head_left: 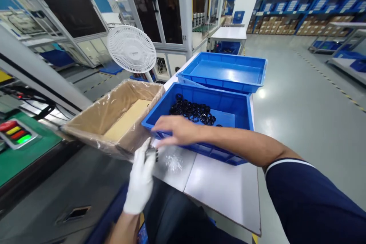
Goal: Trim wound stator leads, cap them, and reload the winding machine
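Observation:
My left hand [140, 181], in a white glove, grips a small dark part with black stubs on one edge [153, 154]; blur and the fingers hide most of its shape. Close above it, my bare right hand [180, 130] passes in front of the near left corner of a blue plastic bin [231, 103]. Its fingers are apart and slightly blurred, with nothing visible in them. Inside that bin lies a heap of glossy black ring-shaped parts [193, 109]. Small whitish bits [174, 162] are scattered on the white tabletop [220, 183] below my right hand.
Left of the bin stands a cardboard box [100, 118] lined with clear plastic. A second blue bin [225, 78] sits behind the first. Beyond the box is a white fan [132, 48]. A green surface at left carries a coloured button panel [17, 132].

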Demonstrator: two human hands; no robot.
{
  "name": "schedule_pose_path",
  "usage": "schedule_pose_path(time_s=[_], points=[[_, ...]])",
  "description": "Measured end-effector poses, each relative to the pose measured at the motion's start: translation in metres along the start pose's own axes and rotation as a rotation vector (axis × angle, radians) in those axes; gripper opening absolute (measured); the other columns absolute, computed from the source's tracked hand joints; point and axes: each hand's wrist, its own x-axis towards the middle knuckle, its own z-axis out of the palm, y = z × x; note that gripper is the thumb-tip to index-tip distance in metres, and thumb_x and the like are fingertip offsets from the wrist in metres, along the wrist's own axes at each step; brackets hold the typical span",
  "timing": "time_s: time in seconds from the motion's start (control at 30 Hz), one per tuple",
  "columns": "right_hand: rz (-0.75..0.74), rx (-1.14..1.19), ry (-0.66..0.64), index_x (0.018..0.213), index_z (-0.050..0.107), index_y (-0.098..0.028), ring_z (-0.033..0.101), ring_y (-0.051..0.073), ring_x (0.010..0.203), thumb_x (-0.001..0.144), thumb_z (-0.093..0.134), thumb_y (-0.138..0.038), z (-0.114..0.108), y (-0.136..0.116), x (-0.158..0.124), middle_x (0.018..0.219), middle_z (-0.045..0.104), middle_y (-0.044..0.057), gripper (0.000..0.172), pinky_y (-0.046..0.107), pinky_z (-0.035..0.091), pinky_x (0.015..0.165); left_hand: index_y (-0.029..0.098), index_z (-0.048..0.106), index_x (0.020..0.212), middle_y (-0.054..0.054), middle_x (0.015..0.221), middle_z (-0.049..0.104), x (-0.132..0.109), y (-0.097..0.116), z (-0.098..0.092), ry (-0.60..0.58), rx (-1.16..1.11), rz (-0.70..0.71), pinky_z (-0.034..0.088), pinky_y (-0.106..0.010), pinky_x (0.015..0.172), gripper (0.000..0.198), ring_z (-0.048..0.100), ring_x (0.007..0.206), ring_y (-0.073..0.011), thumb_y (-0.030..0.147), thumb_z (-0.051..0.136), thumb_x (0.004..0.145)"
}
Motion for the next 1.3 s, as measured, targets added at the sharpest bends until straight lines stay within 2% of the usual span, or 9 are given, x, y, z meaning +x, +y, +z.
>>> schedule_pose_path(time_s=[0.1,0.17,0.43,0.53,0.67,0.77,0.9,0.97,1.3], points=[[0.502,-0.157,-0.153,0.124,0.062,-0.012,0.058,0.020,0.118,0.099,0.054,-0.042,-0.014,0.044,0.001,0.125,0.063,0.013,0.040,0.033,0.046,0.102,0.021,0.067,0.114,-0.012,0.118,0.066,0.013,-0.022,0.024,-0.042,0.133,-0.017,0.036,-0.054,0.116,0.049,0.058,0.122,-0.0344,0.033,0.075,0.068],[0.655,-0.232,-0.261,0.115,0.064,-0.009,0.061,0.023,0.113,0.099,0.054,-0.035,-0.013,0.068,-0.005,0.118,0.065,0.015,0.032,0.039,0.050,0.098,0.019,0.070,0.103,-0.012,0.107,0.069,0.014,-0.030,0.035,-0.073,0.125,-0.038,0.041,-0.056,0.111,0.043,0.062,0.113,-0.0358,0.030,0.078,0.062],[0.870,-0.298,-0.563,0.120,0.061,-0.013,0.064,0.020,0.105,0.095,0.061,-0.036,0.033,0.098,-0.027,0.119,0.063,0.010,0.033,0.040,0.056,0.090,0.015,0.062,0.122,-0.014,0.123,0.067,-0.005,0.006,-0.004,-0.063,-0.259,-0.098,0.057,-0.040,0.090,0.051,0.068,0.103,-0.0250,0.053,0.057,0.088],[0.860,-0.296,-0.582,0.118,0.061,-0.014,0.064,0.019,0.103,0.096,0.061,-0.036,0.031,0.097,-0.022,0.118,0.064,0.009,0.032,0.040,0.057,0.089,0.015,0.059,0.124,-0.014,0.119,0.065,-0.016,0.021,-0.018,-0.008,-0.445,-0.085,0.056,-0.034,0.080,0.060,0.066,0.093,-0.0214,0.055,0.069,0.079],[0.754,-0.310,-0.487,0.108,0.066,-0.012,0.066,0.019,0.099,0.094,0.063,-0.029,0.004,0.080,-0.006,0.108,0.068,0.010,0.022,0.035,0.054,0.089,0.020,0.059,0.109,-0.003,0.103,0.064,-0.031,0.036,-0.023,0.189,-0.307,0.000,0.053,-0.028,0.082,0.069,0.063,0.089,-0.0158,0.033,0.094,0.050],[0.598,-0.313,-0.289,0.102,0.067,-0.012,0.065,0.018,0.096,0.093,0.064,-0.032,-0.016,0.041,-0.001,0.101,0.068,0.011,0.022,0.028,0.050,0.086,0.020,0.062,0.095,-0.003,0.103,0.066,-0.036,0.043,-0.025,0.235,-0.319,0.104,0.053,-0.028,0.089,0.049,0.065,0.099,-0.0178,0.031,0.091,0.057],[-0.045,-0.008,0.185,0.084,0.060,-0.014,0.057,0.012,0.068,0.090,0.068,-0.038,-0.015,-0.031,-0.016,0.075,0.062,0.004,0.025,0.023,0.045,0.064,0.021,0.064,0.109,-0.008,0.126,0.066,-0.036,0.048,-0.023,0.129,-0.409,0.113,0.050,-0.033,0.101,0.048,0.063,0.118,-0.0220,0.034,0.085,0.068],[-0.298,0.121,0.275,0.083,0.056,-0.016,0.054,0.012,0.065,0.096,0.059,-0.033,-0.006,-0.058,-0.025,0.072,0.059,0.003,0.022,0.024,0.042,0.060,0.023,0.060,0.121,-0.009,0.130,0.065,-0.035,0.050,-0.018,0.052,-0.441,0.081,0.052,-0.034,0.101,0.060,0.065,0.117,-0.0222,0.034,0.085,0.068],[-0.395,0.205,0.357,0.112,0.057,-0.010,0.061,0.019,0.090,0.093,0.062,-0.027,-0.001,-0.059,-0.027,0.095,0.063,0.014,0.026,0.029,0.053,0.073,0.021,0.060,0.111,-0.001,0.099,0.074,-0.035,0.059,-0.007,0.174,-0.463,0.160,0.059,-0.023,0.079,0.054,0.074,0.087,-0.0154,0.023,0.087,0.064]])
